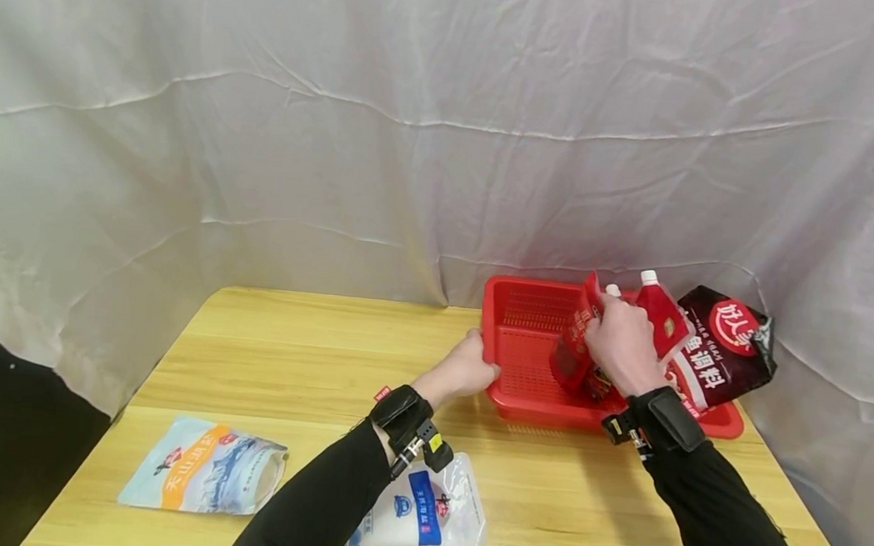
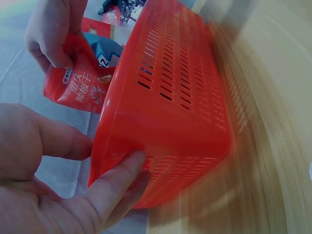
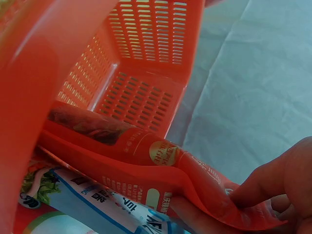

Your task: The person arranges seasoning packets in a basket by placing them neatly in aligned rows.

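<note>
A red slotted plastic basket stands at the table's back right. My left hand grips its left end; in the left wrist view the thumb is at the rim and the fingers lie against the outer wall. My right hand pinches the top of a red dried-chili packet, which stands upright inside the basket. Close against that packet, in the right wrist view, is a blue-and-white packet. Right of my right hand are a red pouch with a white cap and a large dark seasoning bag, leaning over the basket's edge.
A light blue and orange salt bag lies at the table's front left. Partly under my left forearm is a white and blue salt bag. A grey cloth hangs behind the wooden table and along its sides.
</note>
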